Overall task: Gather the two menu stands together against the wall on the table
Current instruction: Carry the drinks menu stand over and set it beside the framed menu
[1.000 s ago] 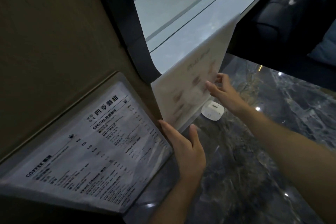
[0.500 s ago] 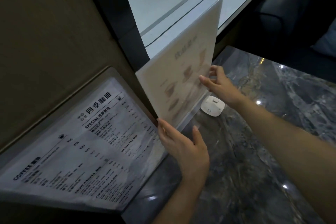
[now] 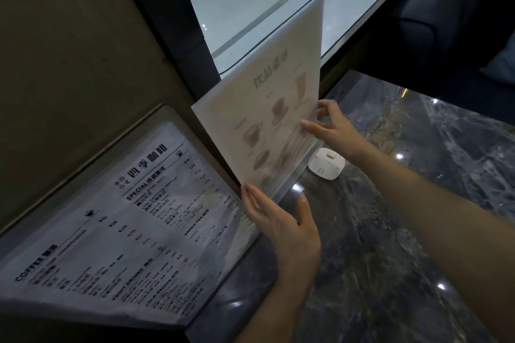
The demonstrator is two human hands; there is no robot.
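A coffee menu stand (image 3: 119, 231) with black print leans against the brown wall at the left of the dark marble table (image 3: 390, 259). Just to its right stands a paler drinks menu stand (image 3: 267, 108) with pictures of cups, upright in front of the window frame. My left hand (image 3: 281, 220) grips its near bottom corner, thumb apart on the table side. My right hand (image 3: 331, 128) pinches its far right edge. The two stands nearly touch at their adjoining corners.
A small white square device (image 3: 326, 164) lies on the table just right of the drinks menu stand, under my right wrist. A window (image 3: 264, 3) and its dark frame (image 3: 167, 22) rise behind. A dark seat (image 3: 446, 8) is at the far right.
The drinks menu stand has swung more upright and turned its face toward me, shifting closer to the coffee menu stand. Both hands stayed on its edges.
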